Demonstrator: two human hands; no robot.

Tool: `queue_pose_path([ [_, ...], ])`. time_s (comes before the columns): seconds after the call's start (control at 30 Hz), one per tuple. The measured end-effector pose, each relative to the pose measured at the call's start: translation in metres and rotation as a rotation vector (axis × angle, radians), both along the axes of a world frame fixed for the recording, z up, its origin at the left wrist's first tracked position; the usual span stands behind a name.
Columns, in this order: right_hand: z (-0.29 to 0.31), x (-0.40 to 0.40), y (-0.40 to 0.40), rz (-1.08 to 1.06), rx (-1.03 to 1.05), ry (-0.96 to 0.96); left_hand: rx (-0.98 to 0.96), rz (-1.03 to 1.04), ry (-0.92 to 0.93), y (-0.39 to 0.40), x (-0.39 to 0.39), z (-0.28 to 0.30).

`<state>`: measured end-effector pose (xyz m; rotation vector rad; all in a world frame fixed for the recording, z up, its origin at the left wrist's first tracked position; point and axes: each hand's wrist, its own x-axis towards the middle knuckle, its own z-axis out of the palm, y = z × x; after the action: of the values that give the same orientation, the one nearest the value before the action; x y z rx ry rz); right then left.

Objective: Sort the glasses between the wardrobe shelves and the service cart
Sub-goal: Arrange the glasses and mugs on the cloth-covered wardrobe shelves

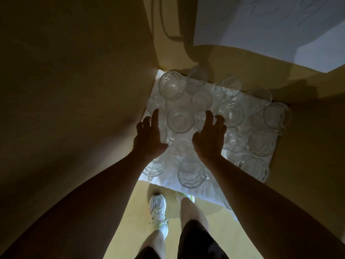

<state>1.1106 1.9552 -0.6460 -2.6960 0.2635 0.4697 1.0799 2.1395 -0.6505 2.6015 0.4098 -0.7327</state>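
Note:
Several clear glasses stand on a white-lined wardrobe shelf (250, 103), seen from above. A handled mug (180, 119) sits between my two hands. My left hand (149, 136) hovers over the shelf's left side with fingers spread, holding nothing. My right hand (210, 138) hovers just right of that mug, fingers loosely curved and empty. Another mug (191, 173) stands near the shelf's front edge between my forearms. A large mug (171, 85) sits in the back left corner.
Wooden wardrobe walls close in on the left (74, 90) and right (308, 146). Below the shelf lies a light wooden floor (136, 212) with my legs and white sneakers (158, 208). A pale wall (261, 25) shows at the upper right.

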Motion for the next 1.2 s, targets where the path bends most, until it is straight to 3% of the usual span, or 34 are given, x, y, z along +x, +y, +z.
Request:
queue_pose_path([
  [0.53, 0.032, 0.007, -0.008, -0.055, 0.098, 0.031, 0.015, -0.041, -0.069, 0.007, 0.001, 0.038],
  [0.9, 0.093, 0.009, -0.025, -0.090, 0.107, -0.003, 0.042, -0.118, -0.100, -0.013, 0.006, 0.106],
  [1.03, 0.128, 0.004, -0.027, -0.106, 0.114, -0.066, 0.103, -0.180, -0.217, -0.021, 0.006, 0.143],
  [1.2, 0.174, -0.006, -0.033, -0.148, 0.113, -0.104, 0.070, -0.202, -0.236, -0.026, 0.003, 0.187],
])
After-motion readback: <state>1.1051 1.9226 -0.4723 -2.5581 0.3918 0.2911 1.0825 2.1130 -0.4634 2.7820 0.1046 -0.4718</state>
